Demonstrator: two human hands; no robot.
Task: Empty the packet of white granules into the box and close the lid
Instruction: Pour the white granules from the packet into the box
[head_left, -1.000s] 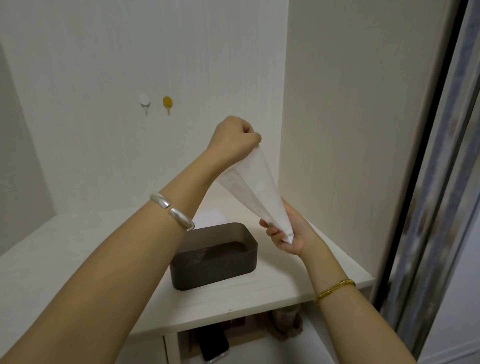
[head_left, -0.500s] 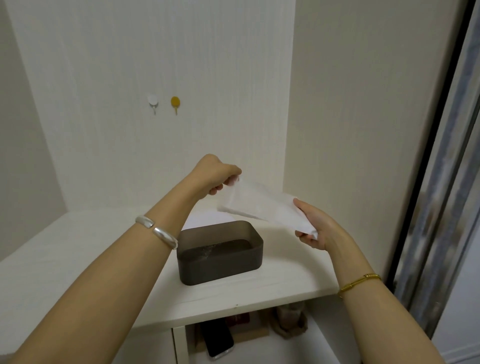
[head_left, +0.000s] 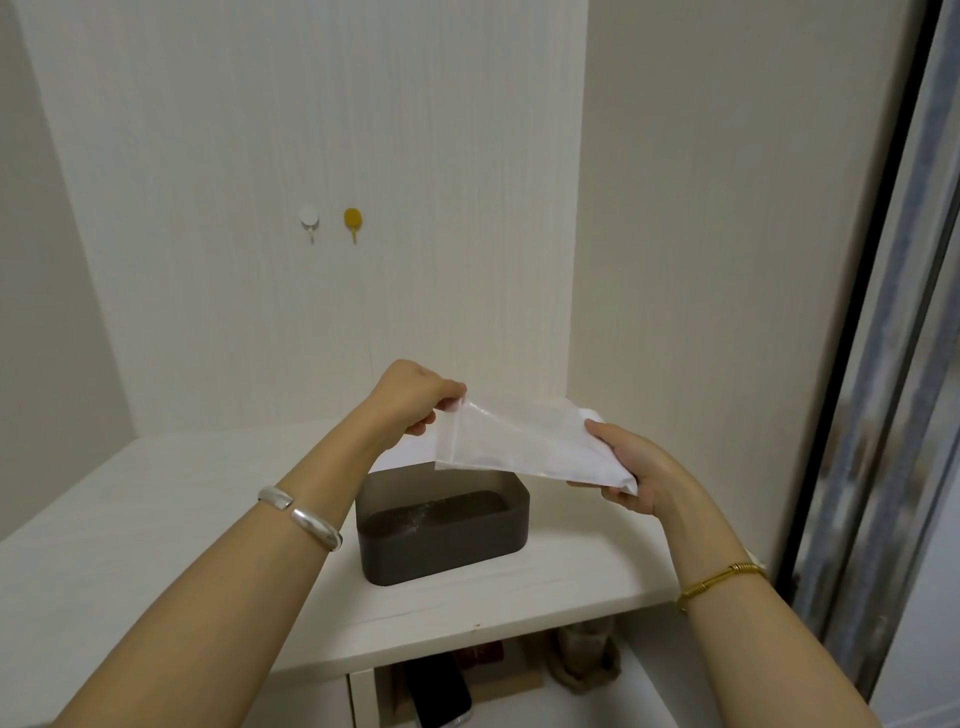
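A dark brown rectangular box (head_left: 447, 545) stands open on the white shelf (head_left: 156, 509), with a dark fill and a few white specks inside. Just above its back edge I hold a translucent white packet (head_left: 519, 447) stretched nearly flat. My left hand (head_left: 415, 400) pinches the packet's left corner. My right hand (head_left: 631, 467) grips its right end, where the white contents are bunched. A flat white piece (head_left: 410, 454), maybe the lid, lies behind the box, mostly hidden.
Two small hooks, white (head_left: 308, 221) and yellow (head_left: 352, 222), are on the back wall. A side wall rises close on the right. Under the shelf sit a dark phone-like object (head_left: 439, 691) and a brown item (head_left: 584, 660). A sliding door frame (head_left: 883, 415) runs down the right.
The packet came down from a steep tilt, left hand high, to nearly level just over the box. My left hand dropped and my right hand rose a little.
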